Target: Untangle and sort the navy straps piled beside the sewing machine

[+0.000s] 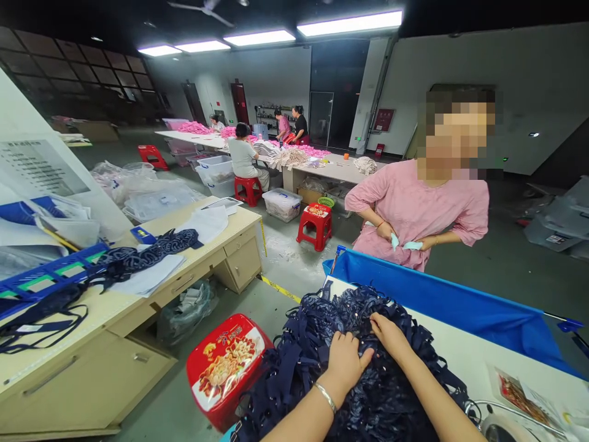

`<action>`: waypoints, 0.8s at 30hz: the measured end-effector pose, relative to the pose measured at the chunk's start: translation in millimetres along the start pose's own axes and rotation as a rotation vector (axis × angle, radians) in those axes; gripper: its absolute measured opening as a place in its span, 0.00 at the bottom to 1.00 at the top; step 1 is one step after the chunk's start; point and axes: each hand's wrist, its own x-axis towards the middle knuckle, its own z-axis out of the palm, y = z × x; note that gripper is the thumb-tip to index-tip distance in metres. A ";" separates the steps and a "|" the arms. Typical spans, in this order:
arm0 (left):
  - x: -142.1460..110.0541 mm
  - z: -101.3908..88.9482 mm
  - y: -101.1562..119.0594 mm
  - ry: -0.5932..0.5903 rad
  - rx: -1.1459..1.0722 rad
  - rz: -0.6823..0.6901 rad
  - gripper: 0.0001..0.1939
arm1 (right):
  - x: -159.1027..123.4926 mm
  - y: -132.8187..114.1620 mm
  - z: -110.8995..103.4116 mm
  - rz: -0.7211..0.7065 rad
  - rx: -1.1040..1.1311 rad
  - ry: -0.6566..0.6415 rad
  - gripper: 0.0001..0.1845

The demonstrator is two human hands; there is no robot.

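A large heap of navy lace garments with straps (317,380), which look like bras, covers the near part of the white table in front of me. My left hand (345,362), with a silver bangle on its wrist, is curled into the top of this heap, its thumb sticking out to the right. Just right of it and a little farther off, my right hand (389,334) pinches some of the same navy fabric. Which single garment each hand grips cannot be made out, as the pieces are tangled.
A red stool (227,368) stands left of the heap. Beyond the table hangs a blue cloth bin (437,285), and a person in pink (423,209) stands behind it. The wooden desk (184,276) at left holds papers and a navy lace garment (151,252). A plastic packet (524,393) lies at right.
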 end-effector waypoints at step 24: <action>3.7 2.8 -3.3 -0.110 -0.201 -0.195 0.33 | -2.4 -1.2 9.9 -0.009 -0.011 -0.037 0.16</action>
